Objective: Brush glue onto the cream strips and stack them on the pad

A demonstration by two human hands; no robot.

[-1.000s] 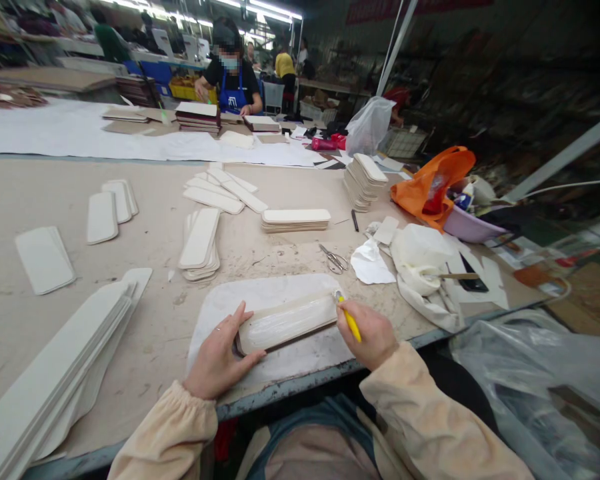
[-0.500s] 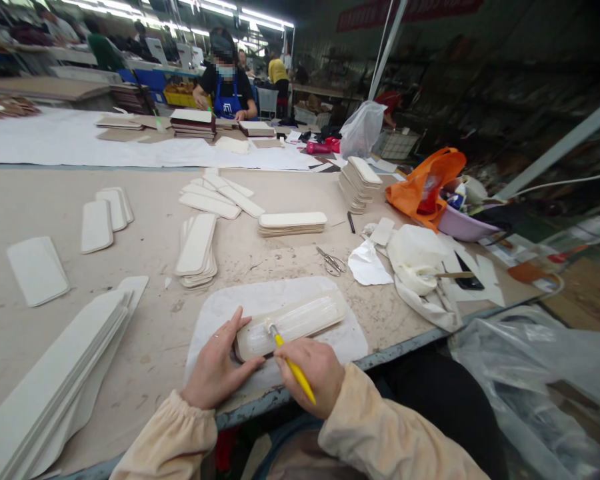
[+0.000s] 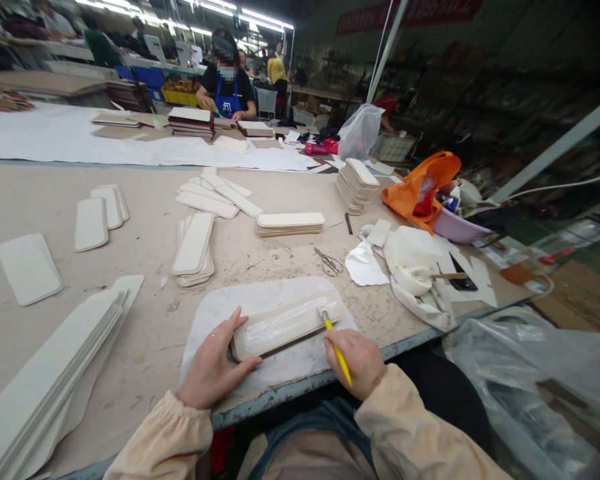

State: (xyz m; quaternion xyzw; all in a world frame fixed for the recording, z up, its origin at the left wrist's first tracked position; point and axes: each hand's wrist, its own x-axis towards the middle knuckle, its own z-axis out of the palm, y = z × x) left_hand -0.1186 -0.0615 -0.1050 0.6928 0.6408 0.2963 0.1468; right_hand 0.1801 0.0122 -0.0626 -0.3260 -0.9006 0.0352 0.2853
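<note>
A long white piece with rounded ends (image 3: 285, 325) lies at a slant on a white sheet (image 3: 215, 300) near the table's front edge. Its top is coated with something wet and shiny. My left hand (image 3: 215, 363) is open, thumb and fingers spread around the piece's left end. Pinched in my right hand (image 3: 357, 360) is a brush with a yellow handle (image 3: 341, 357). Its bristles touch the piece close to the right end. A white pot (image 3: 415, 277), wrapped in cloth and with a flat stick (image 3: 449, 276) across it, sits to the right.
Several stacks of similar white pieces (image 3: 290, 223) stand on the table, with long strips (image 3: 60, 373) at the left. Scissors (image 3: 329, 262) and crumpled paper (image 3: 365, 263) lie beyond the sheet. An orange bag (image 3: 423, 190) rests by a purple basin (image 3: 460, 225). A co-worker (image 3: 227, 87) is across the table.
My right hand has moved the brush rightward along the piece, from its left part to near its right end. My left hand stays at the left end.
</note>
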